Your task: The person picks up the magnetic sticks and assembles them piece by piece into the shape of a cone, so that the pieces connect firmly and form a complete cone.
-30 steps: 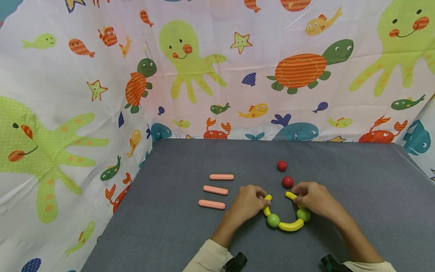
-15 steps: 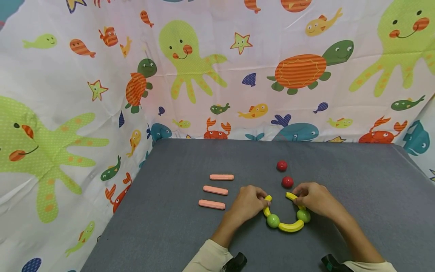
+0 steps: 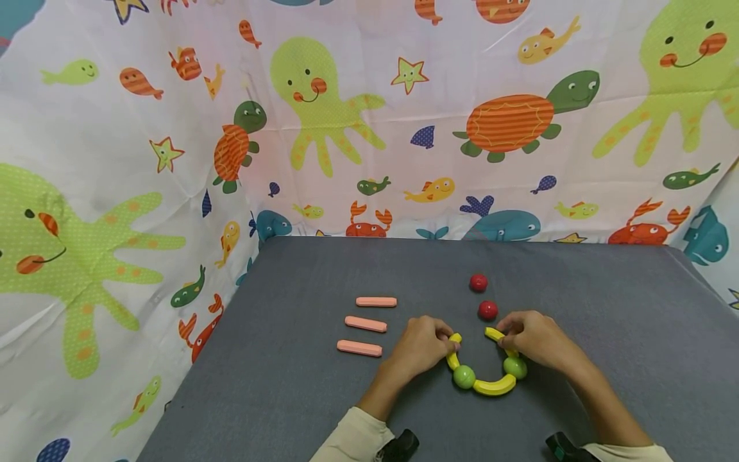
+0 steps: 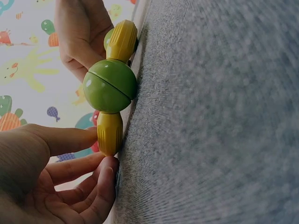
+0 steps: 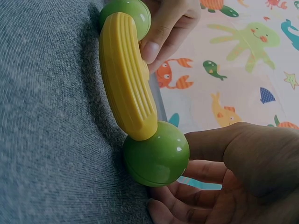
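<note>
A U-shaped chain of toy pieces lies on the grey cloth, its open side facing away from me. Two green balls (image 3: 464,377) join three curved yellow pieces; the middle yellow piece (image 5: 126,74) shows ridges along its length. My left hand (image 3: 423,346) pinches the left yellow piece (image 4: 110,135) between thumb and fingers. On the other side, my right hand (image 3: 539,340) holds the right yellow piece (image 3: 493,333) near its free end. The right wrist view hides that piece behind the near green ball (image 5: 156,154).
Two red balls (image 3: 487,310) lie just beyond the chain's open side. Three pink rods (image 3: 360,348) sit to the left of my left hand. The grey-covered table (image 3: 277,385) ends at a sea-animal curtain (image 3: 346,96) behind and at the left.
</note>
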`<state>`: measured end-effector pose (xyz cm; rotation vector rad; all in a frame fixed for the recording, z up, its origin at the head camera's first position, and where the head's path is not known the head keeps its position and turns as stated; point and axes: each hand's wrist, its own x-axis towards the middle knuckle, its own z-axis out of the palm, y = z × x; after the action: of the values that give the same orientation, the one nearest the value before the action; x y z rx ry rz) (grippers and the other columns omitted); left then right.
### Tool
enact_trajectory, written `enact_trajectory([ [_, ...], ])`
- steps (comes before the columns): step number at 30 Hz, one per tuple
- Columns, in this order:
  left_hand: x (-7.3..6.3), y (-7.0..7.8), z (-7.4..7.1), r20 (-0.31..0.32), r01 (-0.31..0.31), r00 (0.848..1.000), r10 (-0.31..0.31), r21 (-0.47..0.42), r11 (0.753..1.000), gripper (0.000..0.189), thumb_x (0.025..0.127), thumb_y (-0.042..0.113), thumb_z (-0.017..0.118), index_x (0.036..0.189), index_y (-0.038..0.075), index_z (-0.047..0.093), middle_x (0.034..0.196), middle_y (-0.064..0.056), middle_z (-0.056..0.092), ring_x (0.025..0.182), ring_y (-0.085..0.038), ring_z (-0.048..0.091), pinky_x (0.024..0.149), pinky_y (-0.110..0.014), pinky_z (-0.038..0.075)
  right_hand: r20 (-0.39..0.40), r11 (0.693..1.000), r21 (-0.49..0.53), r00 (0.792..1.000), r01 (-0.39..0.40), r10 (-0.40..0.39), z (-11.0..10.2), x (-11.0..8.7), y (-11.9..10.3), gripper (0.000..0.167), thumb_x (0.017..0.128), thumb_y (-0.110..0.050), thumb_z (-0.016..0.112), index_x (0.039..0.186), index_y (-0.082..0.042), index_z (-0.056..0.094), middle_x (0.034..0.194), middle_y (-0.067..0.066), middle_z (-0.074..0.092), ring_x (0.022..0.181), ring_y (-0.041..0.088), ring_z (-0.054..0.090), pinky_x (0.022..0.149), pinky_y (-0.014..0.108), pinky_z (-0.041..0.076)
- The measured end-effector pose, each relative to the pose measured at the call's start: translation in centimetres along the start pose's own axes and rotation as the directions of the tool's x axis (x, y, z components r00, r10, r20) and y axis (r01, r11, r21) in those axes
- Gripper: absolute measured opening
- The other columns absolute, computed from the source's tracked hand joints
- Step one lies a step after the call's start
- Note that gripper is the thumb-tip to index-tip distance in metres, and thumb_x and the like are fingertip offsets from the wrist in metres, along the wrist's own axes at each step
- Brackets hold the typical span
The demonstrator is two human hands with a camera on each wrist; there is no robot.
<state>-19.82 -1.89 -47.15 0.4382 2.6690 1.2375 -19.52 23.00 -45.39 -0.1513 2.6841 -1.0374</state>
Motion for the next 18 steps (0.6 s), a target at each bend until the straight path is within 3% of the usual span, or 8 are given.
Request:
enact_trajectory([
  [10, 0.8, -0.1, 0.2, -0.043, -0.075, 0.996, 0.074, -0.025, 0.997, 0.024, 0.096, 0.022, 0.08, 0.115, 0.007, 0.08, 0.095, 0.006, 0.07, 0.083, 0.001, 0.06, 0.074, -0.02, 0.052, 0.007, 1.0, 0.012, 1.0, 0.002, -0.002, 0.0, 0.0, 0.3, 0.024, 0.092, -0.017, 0.078, 0.11, -0.002, 0.075, 0.085, 0.004, 0.067, 0.074, 0.02, 0.058, 0.063, 0.035, 0.047],
  [18, 3.1, 0.7, 0.4, -0.075, -0.23, 0.97, 0.233, 0.046, 0.972, 0.028, 0.1, 0.022, 0.077, 0.126, 0.011, 0.077, 0.111, 0.001, 0.07, 0.099, -0.005, 0.067, 0.087, -0.018, 0.054, -0.006, 1.0, 0.003, 1.0, 0.024, -0.024, -0.1, 0.0, 0.5, 0.025, 0.091, -0.017, 0.078, 0.111, -0.002, 0.076, 0.086, 0.004, 0.066, 0.074, 0.02, 0.057, 0.062, 0.034, 0.046],
])
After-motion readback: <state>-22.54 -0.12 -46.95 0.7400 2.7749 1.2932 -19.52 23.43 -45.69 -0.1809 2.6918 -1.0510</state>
